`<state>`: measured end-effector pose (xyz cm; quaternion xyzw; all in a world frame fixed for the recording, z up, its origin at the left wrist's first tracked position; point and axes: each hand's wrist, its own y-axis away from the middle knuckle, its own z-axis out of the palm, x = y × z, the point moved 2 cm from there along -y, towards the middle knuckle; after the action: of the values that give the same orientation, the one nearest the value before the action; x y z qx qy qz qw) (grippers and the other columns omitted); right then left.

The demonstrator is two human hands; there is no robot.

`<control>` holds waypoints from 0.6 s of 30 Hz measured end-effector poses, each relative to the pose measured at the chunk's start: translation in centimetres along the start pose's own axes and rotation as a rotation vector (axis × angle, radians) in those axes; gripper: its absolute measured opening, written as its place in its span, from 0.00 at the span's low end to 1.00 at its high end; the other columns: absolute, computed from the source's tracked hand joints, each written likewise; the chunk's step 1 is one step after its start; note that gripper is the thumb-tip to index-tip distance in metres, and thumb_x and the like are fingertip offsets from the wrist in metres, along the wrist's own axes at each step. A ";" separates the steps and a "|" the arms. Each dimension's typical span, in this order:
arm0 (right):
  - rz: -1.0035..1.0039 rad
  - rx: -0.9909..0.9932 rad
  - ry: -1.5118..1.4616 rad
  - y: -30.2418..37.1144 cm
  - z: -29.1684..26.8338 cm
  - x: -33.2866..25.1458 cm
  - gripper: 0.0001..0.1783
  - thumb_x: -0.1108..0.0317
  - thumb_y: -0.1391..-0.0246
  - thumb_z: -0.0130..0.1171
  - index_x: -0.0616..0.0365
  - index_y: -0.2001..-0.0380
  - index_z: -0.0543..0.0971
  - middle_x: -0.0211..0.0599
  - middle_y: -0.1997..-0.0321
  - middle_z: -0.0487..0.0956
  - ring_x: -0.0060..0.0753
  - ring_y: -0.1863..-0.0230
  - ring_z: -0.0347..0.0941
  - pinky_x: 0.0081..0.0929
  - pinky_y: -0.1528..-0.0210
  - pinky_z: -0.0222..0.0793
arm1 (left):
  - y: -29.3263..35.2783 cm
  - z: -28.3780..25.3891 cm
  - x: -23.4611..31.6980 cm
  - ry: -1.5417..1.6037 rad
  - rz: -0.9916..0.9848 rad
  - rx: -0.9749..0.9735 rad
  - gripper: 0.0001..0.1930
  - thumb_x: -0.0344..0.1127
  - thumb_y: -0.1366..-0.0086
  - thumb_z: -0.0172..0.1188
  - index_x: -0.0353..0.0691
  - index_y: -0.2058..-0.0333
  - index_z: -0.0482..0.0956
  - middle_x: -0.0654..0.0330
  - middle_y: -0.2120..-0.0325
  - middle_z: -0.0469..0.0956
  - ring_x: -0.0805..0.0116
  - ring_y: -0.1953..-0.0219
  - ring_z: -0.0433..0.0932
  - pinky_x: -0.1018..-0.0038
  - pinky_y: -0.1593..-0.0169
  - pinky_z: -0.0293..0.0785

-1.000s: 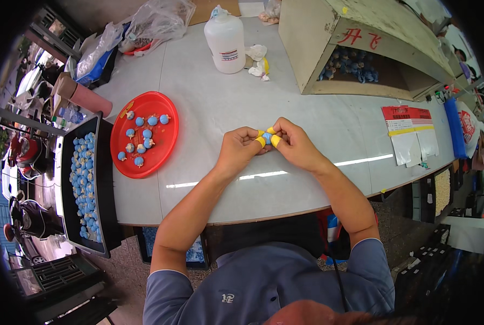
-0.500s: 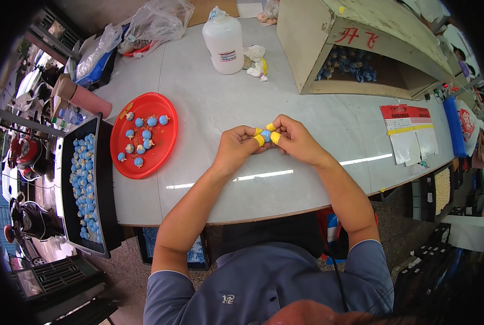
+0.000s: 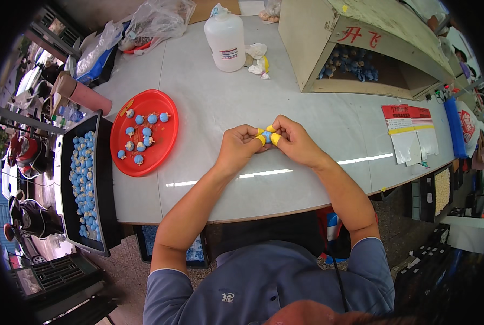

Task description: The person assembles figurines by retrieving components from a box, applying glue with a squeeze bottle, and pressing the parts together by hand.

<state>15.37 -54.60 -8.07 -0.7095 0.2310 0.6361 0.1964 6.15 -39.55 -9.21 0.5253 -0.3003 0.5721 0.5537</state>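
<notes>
A small round blue piece [image 3: 267, 136] seemed unfinished, pinched over the smooth grey table [image 3: 209, 95] by the yellow-tipped left hand [image 3: 238, 147] and right hand [image 3: 299, 144], while blue-and-cream balls [image 3: 153, 118], done or waiting unclear, sat on a round red plastic plate [image 3: 167, 147] and in a rectangular black bin [image 3: 106, 184].

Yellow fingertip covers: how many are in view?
4 yellow fingertip covers: two on the left hand, at thumb and index finger, and two on the right hand, likewise. More may be hidden beneath the curled hands.
</notes>
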 end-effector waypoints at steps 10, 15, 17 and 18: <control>0.116 0.043 -0.037 0.0 -0.3 -0.7 0.05 0.75 0.41 0.54 0.60 0.61 0.73 0.25 0.70 0.74 0.10 0.73 0.67 0.12 0.73 0.63 | -0.1 0.3 1.1 -0.044 -0.056 -0.007 0.10 0.25 0.34 0.55 0.25 0.57 0.75 0.51 0.62 0.81 0.65 0.61 0.84 0.77 0.56 0.81; 0.181 0.007 -0.091 -0.2 -0.6 -0.7 0.05 0.73 0.40 0.55 0.59 0.61 0.74 0.25 0.71 0.75 0.11 0.77 0.67 0.13 0.77 0.63 | 0.0 0.2 1.1 -0.061 -0.073 0.007 0.11 0.25 0.34 0.54 0.24 0.56 0.74 0.51 0.61 0.81 0.65 0.61 0.84 0.77 0.56 0.81; 0.184 0.005 -0.094 -0.2 -0.6 -0.7 0.05 0.73 0.40 0.55 0.59 0.61 0.74 0.26 0.71 0.75 0.11 0.77 0.67 0.13 0.77 0.62 | 0.0 0.1 1.1 -0.057 -0.066 -0.024 0.11 0.24 0.35 0.55 0.24 0.56 0.74 0.50 0.61 0.81 0.65 0.60 0.84 0.77 0.56 0.81; 0.187 0.003 -0.096 -0.2 -0.6 -0.7 0.05 0.73 0.40 0.55 0.59 0.61 0.74 0.26 0.71 0.75 0.11 0.78 0.67 0.13 0.77 0.62 | 0.0 0.1 1.0 -0.057 -0.066 -0.024 0.11 0.24 0.35 0.55 0.24 0.56 0.74 0.50 0.61 0.81 0.65 0.60 0.84 0.77 0.56 0.81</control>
<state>15.89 -54.74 -7.29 -0.6531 0.2876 0.6848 0.1480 6.33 -39.33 -8.23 0.5442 -0.3056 0.5346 0.5698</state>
